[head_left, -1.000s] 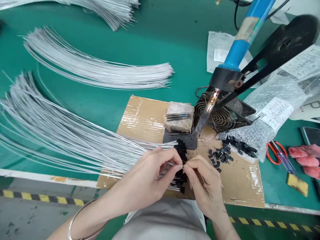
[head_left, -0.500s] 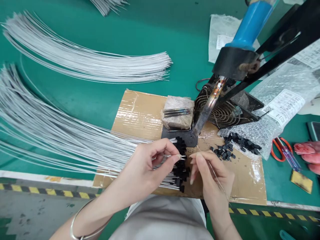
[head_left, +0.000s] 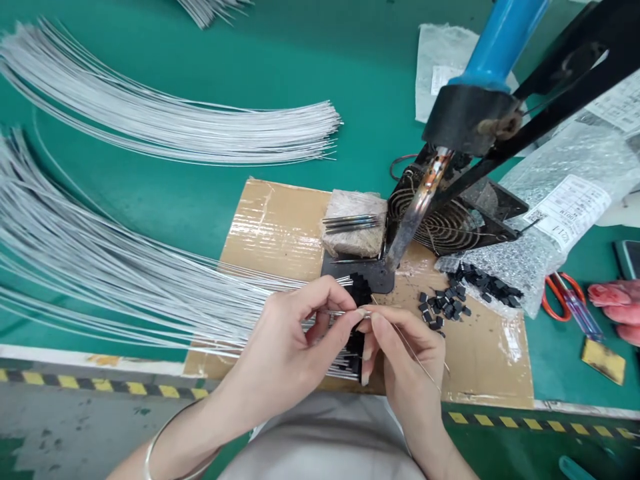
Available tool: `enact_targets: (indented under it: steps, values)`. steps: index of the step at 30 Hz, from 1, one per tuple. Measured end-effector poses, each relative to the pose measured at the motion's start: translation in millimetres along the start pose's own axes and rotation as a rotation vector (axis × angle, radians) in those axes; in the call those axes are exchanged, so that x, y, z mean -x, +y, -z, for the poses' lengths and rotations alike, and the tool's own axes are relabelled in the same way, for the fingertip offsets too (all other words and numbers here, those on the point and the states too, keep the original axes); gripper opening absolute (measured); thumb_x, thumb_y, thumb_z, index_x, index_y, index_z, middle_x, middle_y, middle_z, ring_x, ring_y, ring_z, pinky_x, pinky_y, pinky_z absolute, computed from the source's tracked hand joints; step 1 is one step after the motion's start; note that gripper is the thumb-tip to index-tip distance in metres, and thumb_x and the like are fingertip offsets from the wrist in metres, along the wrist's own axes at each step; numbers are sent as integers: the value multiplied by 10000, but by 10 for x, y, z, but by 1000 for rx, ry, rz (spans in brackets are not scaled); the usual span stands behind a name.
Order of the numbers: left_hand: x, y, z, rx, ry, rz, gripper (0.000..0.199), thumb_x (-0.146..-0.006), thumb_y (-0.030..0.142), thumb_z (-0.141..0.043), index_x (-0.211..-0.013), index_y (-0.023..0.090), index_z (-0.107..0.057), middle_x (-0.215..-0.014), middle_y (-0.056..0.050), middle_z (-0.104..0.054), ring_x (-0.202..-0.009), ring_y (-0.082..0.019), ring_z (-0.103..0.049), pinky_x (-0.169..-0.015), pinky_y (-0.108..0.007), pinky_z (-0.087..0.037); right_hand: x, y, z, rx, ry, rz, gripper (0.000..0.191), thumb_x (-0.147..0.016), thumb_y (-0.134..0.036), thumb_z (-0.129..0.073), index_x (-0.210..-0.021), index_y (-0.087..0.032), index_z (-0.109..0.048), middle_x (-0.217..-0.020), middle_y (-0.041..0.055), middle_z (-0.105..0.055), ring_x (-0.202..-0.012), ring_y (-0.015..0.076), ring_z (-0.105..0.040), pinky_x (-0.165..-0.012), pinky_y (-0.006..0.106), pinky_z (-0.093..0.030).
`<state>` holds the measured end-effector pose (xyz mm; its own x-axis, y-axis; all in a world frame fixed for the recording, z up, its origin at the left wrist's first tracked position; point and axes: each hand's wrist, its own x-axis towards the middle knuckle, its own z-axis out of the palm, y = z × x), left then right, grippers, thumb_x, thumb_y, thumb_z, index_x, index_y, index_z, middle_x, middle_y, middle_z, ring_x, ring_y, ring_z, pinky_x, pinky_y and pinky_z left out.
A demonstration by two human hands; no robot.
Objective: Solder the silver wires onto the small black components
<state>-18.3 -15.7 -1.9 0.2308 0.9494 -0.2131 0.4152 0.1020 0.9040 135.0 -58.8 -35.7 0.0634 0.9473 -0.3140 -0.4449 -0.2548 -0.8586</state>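
A pale wire (head_left: 331, 313) at lower centre is pinched near its tip between fingers of the left hand (head_left: 300, 333), while those of the right hand (head_left: 411, 347) meet it there, gripping a thin strand (head_left: 426, 372); a steady, light hold should keep both aligned. Black connectors (head_left: 360, 287) crowd close behind, the blue-handled iron (head_left: 503, 50) and fan (head_left: 447, 227) block the upper right, and loose black pieces (head_left: 445, 305) lie right of centre on cardboard (head_left: 280, 220)
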Motion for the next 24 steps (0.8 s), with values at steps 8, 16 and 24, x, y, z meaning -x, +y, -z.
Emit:
enact_targets:
  steps: [8,16,24]
  values:
    - [33,-14,-28,-60,46,-97,145,-971,217,-594,-830,222,-628,-632,61,-618,-519,-89,-480,-470,-193,-379,1,10,12,-55,7,-67,76,-922,-307,-786,-940,-269,-849,-755,-21,-765,-452,30,-620,-402,77,-530]
    - [45,-32,-31,-44,37,-94,154,-965,230,-600,-815,220,-628,-638,52,-630,-547,-97,-523,-481,-196,-399,-40,-81,-27,-161,20,-168,84,-848,-303,-838,-821,-223,-847,-667,-19,-738,-388,31,-574,-367,79,-499]
    - [15,6,-39,7,30,-86,175,-952,209,-594,-781,212,-628,-615,62,-593,-503,-84,-428,-443,-193,-347,-31,-105,-23,-190,13,-221,91,-843,-298,-832,-818,-211,-845,-651,-12,-735,-371,45,-571,-352,101,-500]
